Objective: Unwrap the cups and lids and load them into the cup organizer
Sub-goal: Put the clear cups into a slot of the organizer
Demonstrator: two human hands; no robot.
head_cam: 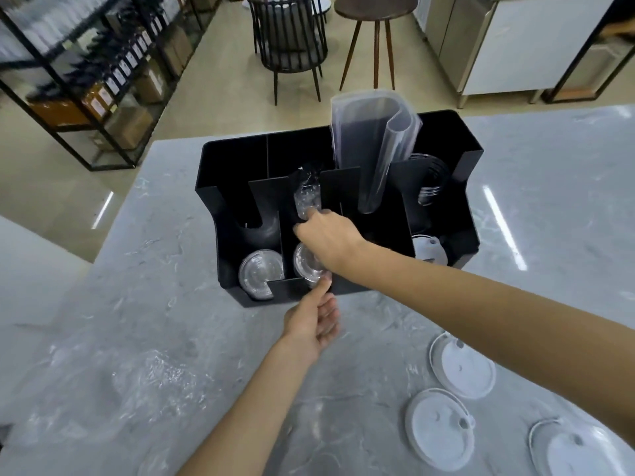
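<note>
A black cup organizer (443, 132) stands on the grey marble counter. My right hand (330, 240) reaches into its second front slot, fingers closed on a stack of clear lids (307, 201) with crinkled wrap at its far end. My left hand (314, 316) is at the organizer's front edge, thumb touching the clear lids (304, 264) in that slot's lower bin. More clear lids (259, 276) fill the left bin. A tall sleeve of clear cups (374, 149) leans in a middle slot. Black lids (431, 182) and a white lid (427, 249) sit at the right.
Three white lids (462, 367), (438, 429), (570, 448) lie loose on the counter at the right front. Crumpled clear plastic wrap (151, 386) lies at the left front. Beyond the counter are a black chair (288, 39), a round stool (374, 15) and stocked shelves (103, 63).
</note>
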